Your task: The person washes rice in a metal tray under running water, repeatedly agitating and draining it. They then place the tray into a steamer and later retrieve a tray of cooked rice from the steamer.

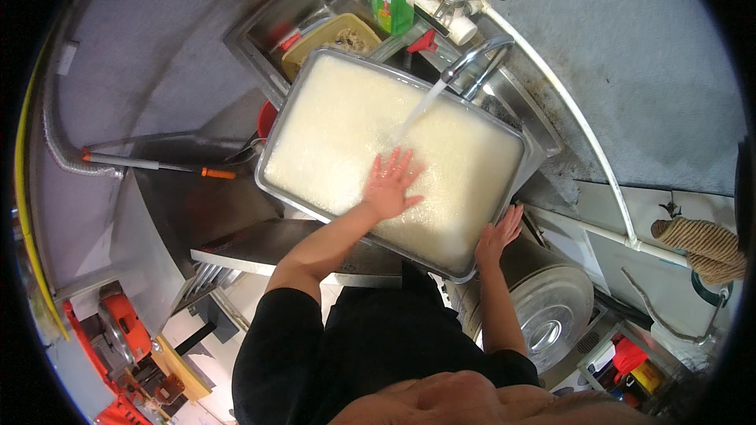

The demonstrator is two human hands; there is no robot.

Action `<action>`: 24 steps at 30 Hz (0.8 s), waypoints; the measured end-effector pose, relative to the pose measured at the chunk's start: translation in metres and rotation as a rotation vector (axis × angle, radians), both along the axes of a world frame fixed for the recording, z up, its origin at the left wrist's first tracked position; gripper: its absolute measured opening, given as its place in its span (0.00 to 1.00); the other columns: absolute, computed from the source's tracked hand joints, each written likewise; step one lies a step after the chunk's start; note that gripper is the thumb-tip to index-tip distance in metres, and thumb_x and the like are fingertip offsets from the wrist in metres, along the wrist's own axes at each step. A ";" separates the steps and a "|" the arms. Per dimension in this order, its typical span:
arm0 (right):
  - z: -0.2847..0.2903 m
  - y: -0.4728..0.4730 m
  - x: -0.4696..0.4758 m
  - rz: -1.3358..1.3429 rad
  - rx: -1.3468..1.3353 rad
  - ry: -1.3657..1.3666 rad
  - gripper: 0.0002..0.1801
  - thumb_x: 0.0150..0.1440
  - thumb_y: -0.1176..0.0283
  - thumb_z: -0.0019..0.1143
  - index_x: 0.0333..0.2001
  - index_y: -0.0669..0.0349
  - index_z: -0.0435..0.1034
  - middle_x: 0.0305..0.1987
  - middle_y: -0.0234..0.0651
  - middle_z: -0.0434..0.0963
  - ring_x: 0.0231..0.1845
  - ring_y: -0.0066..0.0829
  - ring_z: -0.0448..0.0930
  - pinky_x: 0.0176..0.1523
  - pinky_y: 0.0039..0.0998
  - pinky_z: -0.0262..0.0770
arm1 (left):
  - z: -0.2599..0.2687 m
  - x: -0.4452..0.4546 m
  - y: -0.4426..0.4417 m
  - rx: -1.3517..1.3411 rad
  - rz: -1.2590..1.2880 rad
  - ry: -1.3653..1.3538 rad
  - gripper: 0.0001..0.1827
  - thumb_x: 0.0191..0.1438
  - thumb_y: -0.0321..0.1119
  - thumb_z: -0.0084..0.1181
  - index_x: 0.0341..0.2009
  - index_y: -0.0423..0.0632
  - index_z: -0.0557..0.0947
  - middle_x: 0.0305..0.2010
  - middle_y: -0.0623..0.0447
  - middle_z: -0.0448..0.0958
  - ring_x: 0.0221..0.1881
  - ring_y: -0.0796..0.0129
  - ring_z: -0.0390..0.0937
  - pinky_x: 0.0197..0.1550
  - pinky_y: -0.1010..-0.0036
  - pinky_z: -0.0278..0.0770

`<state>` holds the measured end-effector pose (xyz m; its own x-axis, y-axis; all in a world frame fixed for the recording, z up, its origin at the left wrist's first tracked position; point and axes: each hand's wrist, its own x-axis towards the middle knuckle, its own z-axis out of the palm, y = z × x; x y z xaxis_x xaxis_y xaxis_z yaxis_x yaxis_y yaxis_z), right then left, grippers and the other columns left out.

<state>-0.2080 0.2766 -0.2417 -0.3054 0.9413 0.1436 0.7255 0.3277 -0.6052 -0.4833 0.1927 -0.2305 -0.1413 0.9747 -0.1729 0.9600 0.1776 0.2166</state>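
Observation:
A large rectangular metal tray point(293, 193) is tilted across the view before me, filled almost to the rim with pale grains point(331, 124), apparently rice, under water. From a chrome faucet point(477, 58) a stream of water point(420, 107) runs into the middle of the tray. My left hand point(391, 186) lies palm down at the water's surface just below the stream, fingers spread. Against the outside of the tray's right edge rests my right hand point(499, 236), its fingers stretched along the rim; its palm is partly hidden.
Behind the tray, a yellow basin point(360, 22) holding wet scraps sits in a steel sink point(266, 29). A green detergent bottle point(393, 0) stands beside white piping point(555, 82). Lower right is a large lidded metal container point(546, 319); at left, a long-handled tool point(159, 165).

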 end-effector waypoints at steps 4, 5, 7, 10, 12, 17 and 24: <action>0.024 0.070 -0.057 0.318 0.098 0.219 0.35 0.55 0.71 0.45 0.65 0.66 0.48 0.72 0.53 0.45 0.73 0.49 0.43 0.70 0.51 0.31 | -0.001 -0.057 0.009 -0.059 0.107 0.120 0.39 0.56 0.65 0.37 0.68 0.62 0.55 0.74 0.49 0.36 0.74 0.51 0.29 0.68 0.44 0.26; 0.025 0.093 -0.083 0.391 0.069 0.277 0.33 0.57 0.70 0.46 0.65 0.66 0.49 0.71 0.54 0.46 0.73 0.48 0.45 0.70 0.49 0.34 | -0.001 -0.071 0.011 -0.058 0.144 0.130 0.39 0.56 0.65 0.37 0.68 0.62 0.55 0.74 0.49 0.36 0.74 0.51 0.29 0.68 0.44 0.27; 0.021 0.134 -0.139 0.510 0.092 0.282 0.32 0.58 0.66 0.48 0.64 0.66 0.52 0.69 0.55 0.50 0.71 0.50 0.51 0.70 0.45 0.43 | -0.001 -0.099 0.014 -0.019 0.209 0.177 0.39 0.56 0.65 0.38 0.68 0.62 0.54 0.74 0.49 0.36 0.74 0.51 0.30 0.68 0.44 0.28; 0.006 0.187 -0.221 0.506 0.002 0.092 0.27 0.59 0.64 0.46 0.59 0.66 0.58 0.62 0.56 0.62 0.65 0.54 0.60 0.67 0.44 0.51 | -0.003 -0.131 0.019 0.068 0.321 0.215 0.39 0.55 0.62 0.43 0.68 0.61 0.55 0.74 0.47 0.39 0.73 0.49 0.33 0.68 0.44 0.30; -0.006 0.201 -0.246 0.464 -0.034 -0.138 0.22 0.61 0.61 0.41 0.52 0.65 0.62 0.54 0.51 0.69 0.60 0.52 0.65 0.64 0.43 0.55 | -0.006 -0.145 0.018 0.094 0.406 0.210 0.39 0.55 0.61 0.44 0.68 0.60 0.55 0.74 0.47 0.38 0.73 0.48 0.34 0.68 0.44 0.30; -0.017 0.227 -0.249 0.327 -0.386 0.069 0.28 0.63 0.49 0.32 0.53 0.60 0.63 0.55 0.40 0.72 0.60 0.46 0.66 0.62 0.44 0.56 | -0.012 -0.166 0.010 0.178 0.467 0.185 0.38 0.56 0.59 0.45 0.68 0.58 0.55 0.74 0.45 0.39 0.73 0.49 0.37 0.67 0.43 0.34; 0.006 0.168 -0.116 0.173 -0.457 0.669 0.32 0.65 0.46 0.28 0.59 0.60 0.60 0.62 0.36 0.65 0.64 0.33 0.60 0.67 0.33 0.46 | -0.026 -0.227 0.065 0.292 0.333 0.221 0.37 0.57 0.58 0.44 0.67 0.56 0.57 0.73 0.45 0.43 0.72 0.53 0.42 0.67 0.43 0.40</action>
<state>-0.3235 0.4449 -0.2356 -0.4370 0.8986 -0.0389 0.1264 0.0186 -0.9918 -0.7099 0.2574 -0.2568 -0.4555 0.8739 0.1699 0.8902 0.4445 0.1002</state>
